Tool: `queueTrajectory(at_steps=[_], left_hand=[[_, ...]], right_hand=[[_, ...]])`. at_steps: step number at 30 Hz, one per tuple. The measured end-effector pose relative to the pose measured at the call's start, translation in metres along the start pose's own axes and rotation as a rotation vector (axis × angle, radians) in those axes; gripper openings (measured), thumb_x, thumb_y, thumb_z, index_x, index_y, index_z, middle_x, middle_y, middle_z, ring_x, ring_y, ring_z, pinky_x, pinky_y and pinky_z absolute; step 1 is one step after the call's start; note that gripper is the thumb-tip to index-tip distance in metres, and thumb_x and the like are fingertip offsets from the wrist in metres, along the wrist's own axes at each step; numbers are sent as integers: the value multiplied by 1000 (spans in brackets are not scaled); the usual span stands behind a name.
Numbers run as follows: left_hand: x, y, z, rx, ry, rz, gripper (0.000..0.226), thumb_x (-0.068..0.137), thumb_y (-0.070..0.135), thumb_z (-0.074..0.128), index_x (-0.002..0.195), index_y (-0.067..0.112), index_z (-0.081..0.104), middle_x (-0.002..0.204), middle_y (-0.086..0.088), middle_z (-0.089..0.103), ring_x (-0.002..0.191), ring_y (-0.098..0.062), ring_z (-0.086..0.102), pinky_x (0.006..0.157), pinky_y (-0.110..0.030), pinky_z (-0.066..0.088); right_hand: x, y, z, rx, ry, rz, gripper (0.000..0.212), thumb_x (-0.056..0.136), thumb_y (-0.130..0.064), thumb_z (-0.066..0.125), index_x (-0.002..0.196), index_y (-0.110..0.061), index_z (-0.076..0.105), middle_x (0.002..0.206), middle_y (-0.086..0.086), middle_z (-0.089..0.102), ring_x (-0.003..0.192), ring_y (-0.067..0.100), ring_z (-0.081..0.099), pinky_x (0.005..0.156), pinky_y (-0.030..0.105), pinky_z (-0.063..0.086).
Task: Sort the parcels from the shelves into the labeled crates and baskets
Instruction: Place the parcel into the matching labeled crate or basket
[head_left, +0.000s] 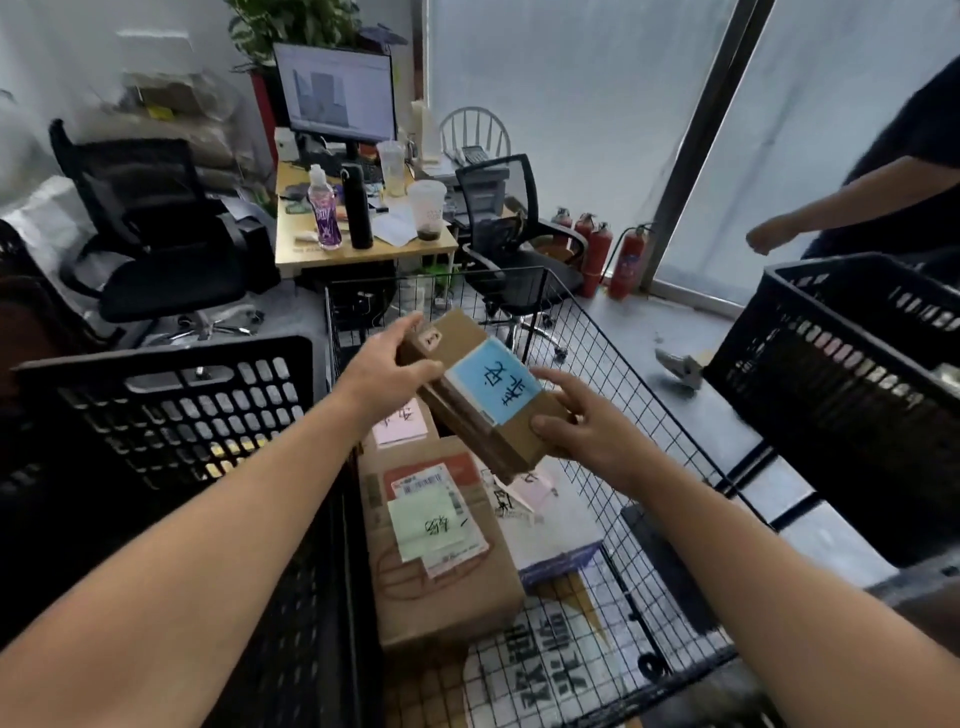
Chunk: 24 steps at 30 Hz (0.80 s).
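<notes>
I hold a brown cardboard parcel (467, 415) with a blue handwritten label (493, 387) above the black wire basket (623, 374). My left hand (387, 371) grips its far left end, and my right hand (587, 421) grips its near right end. Below it, inside the basket, lies a larger cardboard box (441, 577) with a green note (428, 519). A parcel with a pink label (402, 423) lies behind that box, partly hidden by the one I hold.
A black plastic crate (171, 410) stands left of the basket, and another black crate (852, 389) is on the right. Another person's arm (831, 208) reaches in at the upper right. Ahead are a desk (363, 249), office chairs and fire extinguishers (628, 260).
</notes>
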<state>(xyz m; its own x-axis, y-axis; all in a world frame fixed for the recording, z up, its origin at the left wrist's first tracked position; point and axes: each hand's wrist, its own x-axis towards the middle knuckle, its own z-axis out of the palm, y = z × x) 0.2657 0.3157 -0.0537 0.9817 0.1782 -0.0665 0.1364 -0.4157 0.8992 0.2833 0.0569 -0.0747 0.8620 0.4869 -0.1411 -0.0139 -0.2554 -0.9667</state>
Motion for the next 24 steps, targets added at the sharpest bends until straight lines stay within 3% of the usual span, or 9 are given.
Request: queueTrajectory(at_steps=[4, 7, 10, 15, 18, 20, 22, 24], left_hand=[[-14, 2, -6, 27, -81, 30, 71, 90, 33, 66, 149, 45, 29, 133, 1, 53, 113, -19, 55, 102, -36, 42], [-31, 5, -6, 229, -33, 100, 75, 90, 45, 65, 151, 50, 21, 141, 5, 49, 125, -19, 48, 105, -31, 34], [-45, 4, -6, 329, 17, 172, 75, 91, 47, 62, 152, 47, 18, 139, -1, 50, 123, -22, 48, 102, -32, 33], [-67, 1, -5, 386, -11, 250, 76, 89, 48, 64, 152, 45, 22, 119, -2, 52, 110, -20, 52, 94, -31, 37], [-78, -6, -11, 317, -58, 271, 86, 82, 53, 70, 150, 53, 16, 117, 3, 55, 108, -18, 56, 102, -42, 44], [-81, -5, -14, 300, -85, 293, 95, 76, 60, 72, 149, 55, 12, 129, 2, 53, 121, -19, 50, 108, -48, 39], [-85, -1, -17, 324, -141, 316, 99, 69, 74, 68, 148, 56, 12, 148, 3, 37, 135, -17, 37, 114, -50, 31], [-90, 2, -19, 325, -236, 343, 94, 63, 82, 61, 144, 60, 18, 154, 11, 29, 138, -14, 33, 113, -52, 32]], right_hand=[[-18, -2, 0, 117, 62, -5, 56, 93, -8, 67, 140, -34, 50, 128, 7, 60, 109, 24, 67, 83, 32, 61], [-24, 5, 3, 302, 256, 38, 69, 91, -12, 72, 150, -27, 40, 133, 13, 52, 110, 30, 66, 83, 33, 61], [-27, 4, 15, 447, 382, 76, 61, 93, -12, 70, 147, -20, 43, 128, 21, 57, 105, 31, 70, 84, 37, 62], [-45, 3, 23, 368, 294, 107, 48, 94, -10, 69, 136, -28, 53, 125, 15, 63, 101, 30, 72, 84, 50, 62], [-61, 0, 16, 326, 236, 108, 41, 95, -11, 67, 132, -27, 56, 118, 12, 66, 95, 26, 74, 75, 43, 64], [-73, -1, 7, 255, 198, 114, 35, 95, -14, 67, 127, -27, 59, 124, 13, 63, 101, 28, 72, 75, 38, 62], [-83, 0, -4, 226, 185, 141, 32, 96, -12, 65, 125, -26, 61, 129, 16, 60, 105, 30, 68, 76, 40, 61], [-91, 0, -12, 217, 159, 179, 32, 96, -10, 65, 125, -23, 60, 131, 18, 59, 102, 29, 66, 75, 40, 61]])
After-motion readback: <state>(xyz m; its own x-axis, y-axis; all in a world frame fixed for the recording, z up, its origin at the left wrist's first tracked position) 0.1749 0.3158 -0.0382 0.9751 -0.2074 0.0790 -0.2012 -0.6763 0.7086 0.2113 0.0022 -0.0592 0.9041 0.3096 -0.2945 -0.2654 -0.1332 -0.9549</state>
